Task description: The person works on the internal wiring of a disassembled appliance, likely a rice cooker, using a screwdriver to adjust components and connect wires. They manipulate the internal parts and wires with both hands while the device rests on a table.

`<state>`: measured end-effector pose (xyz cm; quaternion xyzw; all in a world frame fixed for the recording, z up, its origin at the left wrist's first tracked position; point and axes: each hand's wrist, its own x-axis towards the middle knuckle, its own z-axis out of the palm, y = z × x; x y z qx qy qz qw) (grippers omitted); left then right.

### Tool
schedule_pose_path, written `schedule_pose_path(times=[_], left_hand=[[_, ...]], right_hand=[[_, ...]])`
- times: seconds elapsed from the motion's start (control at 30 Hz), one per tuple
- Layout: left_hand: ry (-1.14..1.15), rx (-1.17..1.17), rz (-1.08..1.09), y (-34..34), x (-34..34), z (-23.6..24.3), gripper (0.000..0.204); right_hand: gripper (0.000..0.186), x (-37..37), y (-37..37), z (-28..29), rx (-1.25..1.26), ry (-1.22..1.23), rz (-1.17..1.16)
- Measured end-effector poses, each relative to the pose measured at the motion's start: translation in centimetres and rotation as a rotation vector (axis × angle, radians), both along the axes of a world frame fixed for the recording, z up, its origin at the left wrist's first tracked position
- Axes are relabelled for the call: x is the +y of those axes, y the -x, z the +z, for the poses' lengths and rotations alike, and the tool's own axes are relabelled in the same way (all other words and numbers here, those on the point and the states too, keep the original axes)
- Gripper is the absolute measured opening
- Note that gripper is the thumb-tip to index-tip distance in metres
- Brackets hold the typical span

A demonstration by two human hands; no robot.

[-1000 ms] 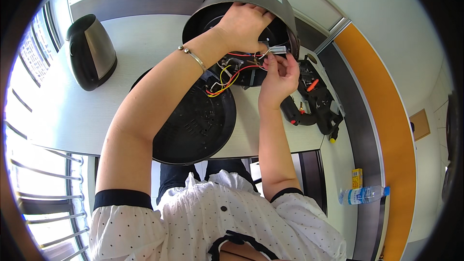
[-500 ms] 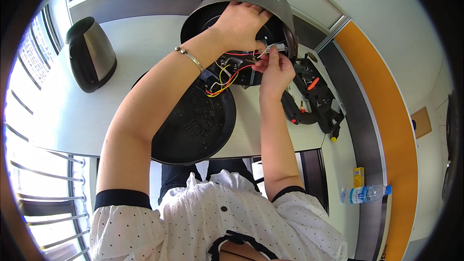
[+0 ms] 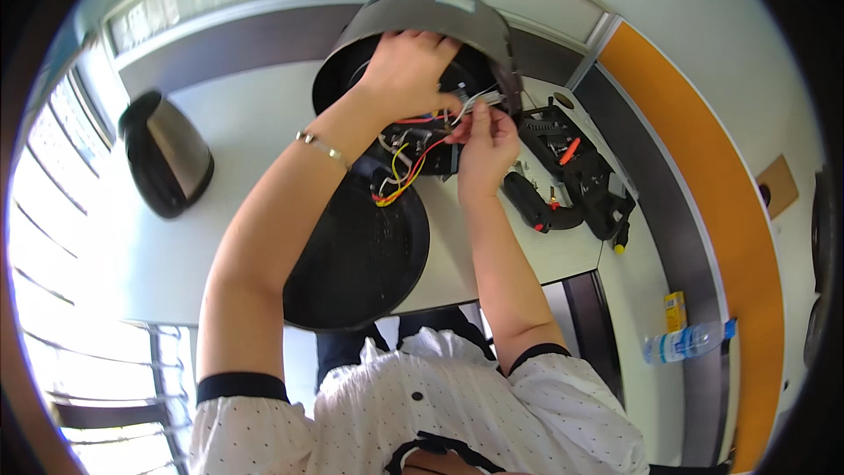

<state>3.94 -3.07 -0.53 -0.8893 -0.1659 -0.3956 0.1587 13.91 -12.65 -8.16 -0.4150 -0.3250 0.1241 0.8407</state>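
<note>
A dark grey round appliance housing (image 3: 387, 26) lies tipped on its side with its open underside toward me. My left hand (image 3: 409, 70) reaches over the opening. Its fingers extend into the housing and the fingertips are partly hidden; its thumb points down toward the wiring. My right hand (image 3: 485, 136) is closed in a pinch on a white wire (image 3: 466, 107) at the housing's right inner side. Red and yellow wires (image 3: 400, 180) run from the housing to the round black base (image 3: 360, 255), which lies on the table nearer to me.
An electric kettle (image 3: 171, 154) stands on the table (image 3: 255, 114) at the left. To the right are an open black tool case (image 3: 585, 167) and a black power screwdriver (image 3: 538, 204). A water bottle (image 3: 686, 343) and a yellow box (image 3: 674, 310) lie further right.
The whole view has shifted, so the table and its things appear lower. Both hands keep nearly the same places at the housing, the right one still pinching the white wire.
</note>
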Motion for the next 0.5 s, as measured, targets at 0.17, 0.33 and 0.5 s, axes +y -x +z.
schedule_pose_path(times=[0.17, 0.33, 0.5], left_hand=[[-0.011, -0.016, -0.001, 0.44, -0.32, 0.62, 0.085], [-0.056, -0.057, -0.085, -0.08, -0.28, 0.77, 0.086], [-0.098, -0.055, -0.055, -0.47, -0.13, 0.58, 0.086]], right_hand=[[0.022, 0.25, 0.50, -0.15, 0.047, -0.016, 0.040], [0.022, 0.23, 0.24, 0.11, 0.086, -0.031, 0.039], [0.020, 0.07, 0.29, 0.68, 0.101, 0.006, 0.008]])
